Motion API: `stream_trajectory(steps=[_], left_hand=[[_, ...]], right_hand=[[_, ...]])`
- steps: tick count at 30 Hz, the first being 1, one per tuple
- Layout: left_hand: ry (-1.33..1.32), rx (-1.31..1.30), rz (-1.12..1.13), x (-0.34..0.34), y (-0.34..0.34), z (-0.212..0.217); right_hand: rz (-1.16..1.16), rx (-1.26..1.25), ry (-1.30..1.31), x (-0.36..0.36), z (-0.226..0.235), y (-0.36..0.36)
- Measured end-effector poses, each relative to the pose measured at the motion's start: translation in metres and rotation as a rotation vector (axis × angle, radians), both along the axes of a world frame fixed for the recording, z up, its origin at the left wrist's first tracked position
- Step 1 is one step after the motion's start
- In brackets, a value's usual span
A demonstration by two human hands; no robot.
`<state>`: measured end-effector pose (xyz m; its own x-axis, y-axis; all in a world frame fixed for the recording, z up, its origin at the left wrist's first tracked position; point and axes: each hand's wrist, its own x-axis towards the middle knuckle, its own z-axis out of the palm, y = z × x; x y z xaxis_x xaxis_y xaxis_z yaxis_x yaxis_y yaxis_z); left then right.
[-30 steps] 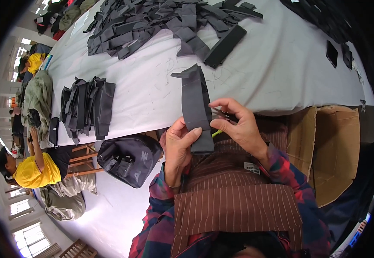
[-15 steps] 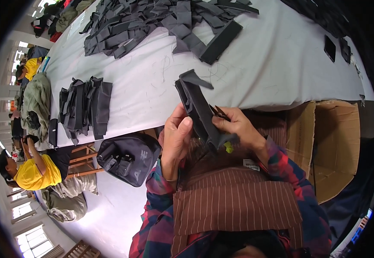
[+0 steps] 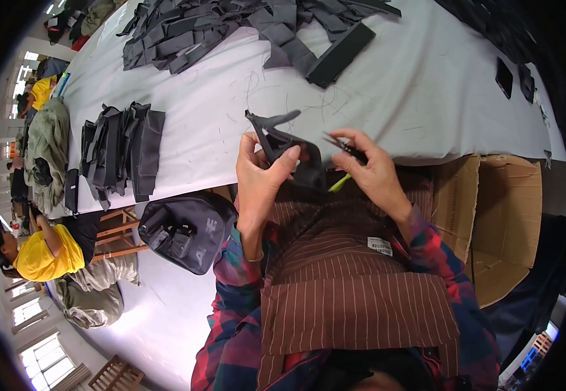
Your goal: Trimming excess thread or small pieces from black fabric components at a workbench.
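Observation:
My left hand (image 3: pixel 259 189) pinches a folded dark grey fabric piece (image 3: pixel 308 168) between thumb and fingers, above the table's near edge. A narrow flap of the cloth sticks out at its far end. Just to the right, my right hand (image 3: pixel 379 177) is closed around dark thread snips (image 3: pixel 354 152), whose tips point left toward the fabric. Below the snips shows a bright yellow-green strip (image 3: pixel 340 183); what it is attached to cannot be made out. The snips and the fabric appear apart.
Loose grey fabric pieces (image 3: pixel 192 40) lie heaped on the white-covered table (image 3: pixel 208 117), with a stacked bundle (image 3: pixel 120 153) at left. A dark bag (image 3: pixel 198 244) sits below the left edge. At right stand an open cardboard box (image 3: pixel 504 221) and a phone (image 3: pixel 504 78). A person in yellow (image 3: pixel 52 255) works at left.
The fabric piece has turned in my left hand and its lower end has swung up. My right hand has drawn up and away from it with the snips, which show more plainly.

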<state>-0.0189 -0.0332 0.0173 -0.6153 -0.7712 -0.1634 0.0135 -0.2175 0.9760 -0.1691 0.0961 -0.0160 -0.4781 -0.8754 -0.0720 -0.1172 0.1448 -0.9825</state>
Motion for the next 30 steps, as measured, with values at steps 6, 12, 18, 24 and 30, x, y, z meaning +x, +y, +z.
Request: stream_trajectory(steps=[6, 12, 18, 24, 30], left_hand=[[-0.049, 0.003, -0.021, -0.022, -0.021, -0.036], [-0.069, -0.044, -0.062, -0.032, -0.016, -0.038], [-0.064, -0.029, -0.044, -0.033, -0.014, -0.041], [-0.048, -0.089, 0.006, -0.032, -0.015, -0.053], [-0.036, -0.101, 0.011, -0.033, -0.013, -0.051]], right_hand=[[-0.04, -0.044, 0.599, -0.015, 0.009, 0.002], [-0.039, -0.034, 0.996, -0.015, 0.005, 0.0], [-0.03, -0.052, 1.067, -0.017, 0.002, -0.003], [-0.087, -0.092, 0.993, -0.016, -0.004, -0.003], [-0.061, -0.051, 1.069, -0.014, -0.003, -0.004]])
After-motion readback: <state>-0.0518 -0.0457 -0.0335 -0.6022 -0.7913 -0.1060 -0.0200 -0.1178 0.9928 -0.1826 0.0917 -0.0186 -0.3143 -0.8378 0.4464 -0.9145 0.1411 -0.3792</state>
